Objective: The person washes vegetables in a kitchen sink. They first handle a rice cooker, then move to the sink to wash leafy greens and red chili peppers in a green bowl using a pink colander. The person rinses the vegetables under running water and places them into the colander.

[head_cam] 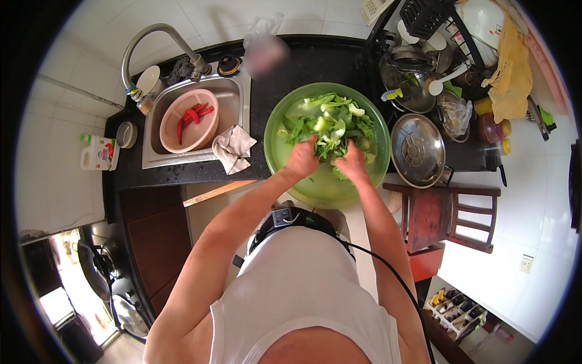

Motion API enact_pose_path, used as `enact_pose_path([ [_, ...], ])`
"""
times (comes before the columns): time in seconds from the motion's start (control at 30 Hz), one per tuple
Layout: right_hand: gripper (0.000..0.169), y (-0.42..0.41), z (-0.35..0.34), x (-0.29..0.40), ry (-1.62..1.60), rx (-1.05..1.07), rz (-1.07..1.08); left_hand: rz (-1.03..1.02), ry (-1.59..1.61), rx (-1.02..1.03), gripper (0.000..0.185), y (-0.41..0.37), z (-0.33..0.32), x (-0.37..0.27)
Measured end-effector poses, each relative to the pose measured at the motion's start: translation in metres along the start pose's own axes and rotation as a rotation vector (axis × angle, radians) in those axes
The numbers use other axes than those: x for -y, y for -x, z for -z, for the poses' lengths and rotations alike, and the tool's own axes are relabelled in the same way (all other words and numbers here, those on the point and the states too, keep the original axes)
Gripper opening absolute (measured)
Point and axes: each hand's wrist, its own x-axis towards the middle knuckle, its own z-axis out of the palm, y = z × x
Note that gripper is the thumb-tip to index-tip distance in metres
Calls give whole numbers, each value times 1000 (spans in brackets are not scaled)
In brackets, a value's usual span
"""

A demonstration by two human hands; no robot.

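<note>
Before me on the black counter stands a large green plastic basin [327,191] with water in it. Leafy green vegetables with pale stalks [331,123] are heaped in its upper half. My left hand [303,157] grips the near left side of the heap, its fingertips hidden among the leaves. Opposite it, my right hand [352,161] is closed on leaves at the near right side, fingers partly hidden too. Both hands are inside the basin's rim, a small gap apart.
Left of the basin, a steel sink [232,93] holds a pink plastic basket [167,119] with red chili peppers [193,116]. A cloth [233,148] drapes over the sink's edge. A steel pan or lid [418,148] sits close on the right, with a wooden chair [427,218] below it.
</note>
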Motion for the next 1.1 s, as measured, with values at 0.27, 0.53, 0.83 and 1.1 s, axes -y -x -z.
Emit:
enact_pose_path([
  [0.27,43,14,54,48,89,-67,50,-66,-120,-6,46,4,51,-36],
  [0.53,38,10,85,61,-88,-208,154,-129,180,-223,58,0,41,-1],
  [0.83,42,26,46,28,51,-33,355,5,-473,342,90,9,67,-45],
  [1.1,58,-3,42,-3,330,13,64,185,-356,373,73,-20,35,-11],
])
